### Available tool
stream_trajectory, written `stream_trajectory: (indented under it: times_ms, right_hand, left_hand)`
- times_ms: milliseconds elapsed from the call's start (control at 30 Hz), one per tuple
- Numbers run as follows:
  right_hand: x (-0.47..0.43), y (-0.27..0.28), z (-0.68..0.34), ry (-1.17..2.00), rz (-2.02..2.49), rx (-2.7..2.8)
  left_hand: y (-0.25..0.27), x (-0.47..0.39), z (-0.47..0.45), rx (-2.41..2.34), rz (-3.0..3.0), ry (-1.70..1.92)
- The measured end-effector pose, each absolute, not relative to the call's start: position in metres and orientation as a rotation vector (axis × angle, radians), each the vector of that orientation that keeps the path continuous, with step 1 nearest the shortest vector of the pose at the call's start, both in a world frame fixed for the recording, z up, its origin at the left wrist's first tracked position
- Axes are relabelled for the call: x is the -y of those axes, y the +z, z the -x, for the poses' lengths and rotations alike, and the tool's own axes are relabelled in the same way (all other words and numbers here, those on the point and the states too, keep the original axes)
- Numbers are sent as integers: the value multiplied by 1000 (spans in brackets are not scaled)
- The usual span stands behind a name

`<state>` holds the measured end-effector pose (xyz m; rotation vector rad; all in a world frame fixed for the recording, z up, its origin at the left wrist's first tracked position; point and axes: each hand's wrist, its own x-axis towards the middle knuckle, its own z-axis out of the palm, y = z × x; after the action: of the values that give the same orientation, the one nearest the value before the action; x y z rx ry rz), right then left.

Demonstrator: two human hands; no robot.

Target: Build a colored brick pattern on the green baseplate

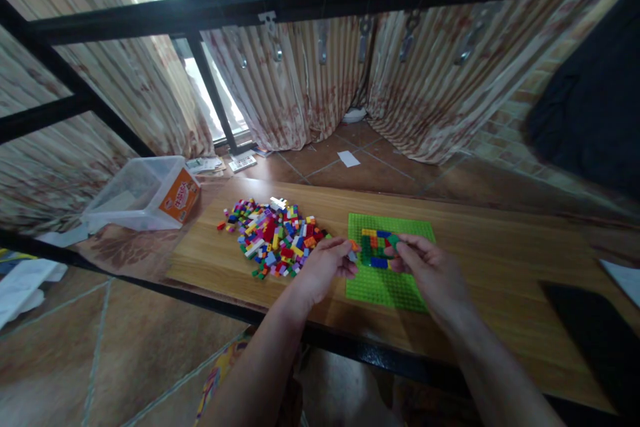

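Left hand [327,265], centre of frame just below the middle: fingertips pinched on a small orange brick [353,245]; a greyish piece [352,257] shows beneath it, can't tell if gripped too. Right hand [434,270], right of centre: thumb and fingers closed on a green brick [393,240], over the right side of the brick build [380,263]; contact with the build unclear. Build sits on the lime-green studded baseplate [373,290], right of centre; blue, yellow, orange, dark green parts visible, right edge partly covered by the hand. Loose pile of mixed-colour toy bricks [280,240] left of centre, near left hand, on the wooden tabletop [215,260]. Clear plastic bin [130,203] with orange label [180,197] at left of frame. Black flat item [593,340] lower right, identity unclear. White paper [349,159] on tiled floor, mid-frame. Striped curtains [300,93] across top, behind black metal frame [235,8].
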<state>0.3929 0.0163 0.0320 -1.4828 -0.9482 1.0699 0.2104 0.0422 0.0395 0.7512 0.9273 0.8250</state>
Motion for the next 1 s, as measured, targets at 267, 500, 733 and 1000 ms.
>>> stream_trajectory:
  times_ms: [267, 500, 733, 1000]
  right_hand:
    - [0, 33, -357, 976, 1570, 1702]
    - [-6, 28, -333, 923, 1583, 1748]
    - [-17, 15, -317, 1093, 1497, 1596]
    - [-26, 18, -320, 1110, 1403, 1208]
  left_hand:
    - [43, -50, -204, -917, -817, 866]
    - [42, -58, -193, -1045, -1158, 978]
    - [44, -65, -176, -1117, -1377, 1087]
    - [46, -58, -177, -1115, -1381, 938]
